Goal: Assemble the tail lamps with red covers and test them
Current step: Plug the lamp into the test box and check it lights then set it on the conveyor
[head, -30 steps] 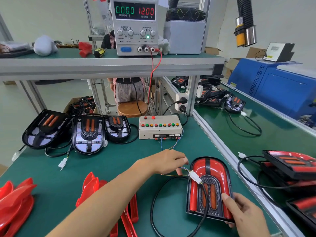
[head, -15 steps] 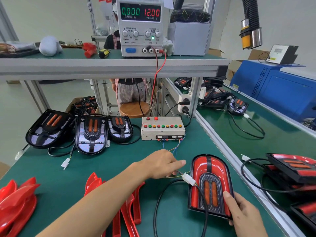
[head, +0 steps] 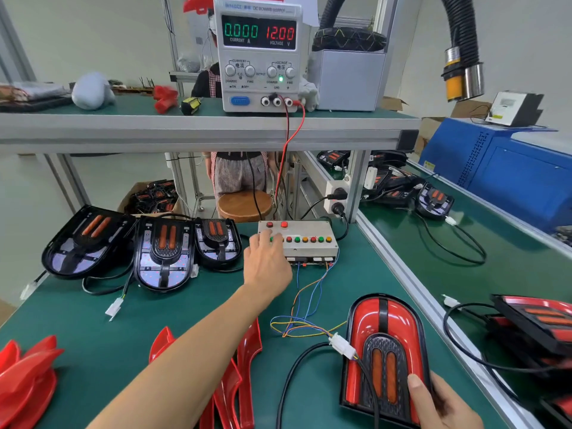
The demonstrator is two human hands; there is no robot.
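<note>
While the green bench [head: 93, 320] carries everything, the biggest item above it is the power supply [head: 259, 54] on the shelf, reading zero current at twelve volts. Below, three uncovered lamp bases [head: 164, 252] lie in a row at the back left, and loose red covers [head: 28, 376] are piled at the near left edge. The tail lamp [head: 385, 351], already fitted with its red cover, lies near the right, its long axis running away from the person, rounded end far. The right hand [head: 439, 404] grips its near end, thumb curled over the top face. The button box [head: 298, 241] sits beyond and to the left of the lamp, joined to it by thin coloured wires ending in a white plug [head: 342, 348]. The left hand [head: 267, 264] is the nearer one to the box, its fingers extended onto the left end of the button row, holding nothing. Judging by this, a button press comes next; the lamp looks unlit.
</note>
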